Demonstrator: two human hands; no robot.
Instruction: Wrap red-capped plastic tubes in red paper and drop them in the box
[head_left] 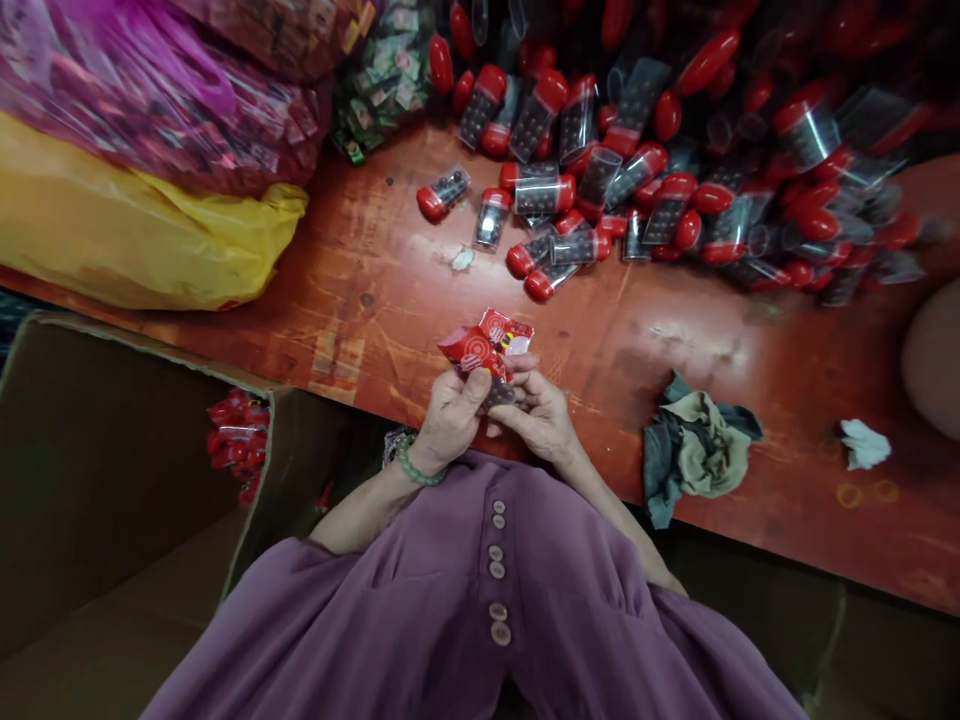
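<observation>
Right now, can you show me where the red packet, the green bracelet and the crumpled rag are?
red packet (486, 345), head view, on its printed front above the fingers.
green bracelet (415, 470), head view, on the beads at the left wrist.
crumpled rag (697, 450), head view, on its tan middle fold.

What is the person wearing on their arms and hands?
Both hands, the left hand and the right hand, are bare with no gloves. A bracelet of round pale green beads sits on the left wrist. The forearms are uncovered. The purple garment has loose sleeves ending near the elbows and a row of small round buttons down the front.
</observation>
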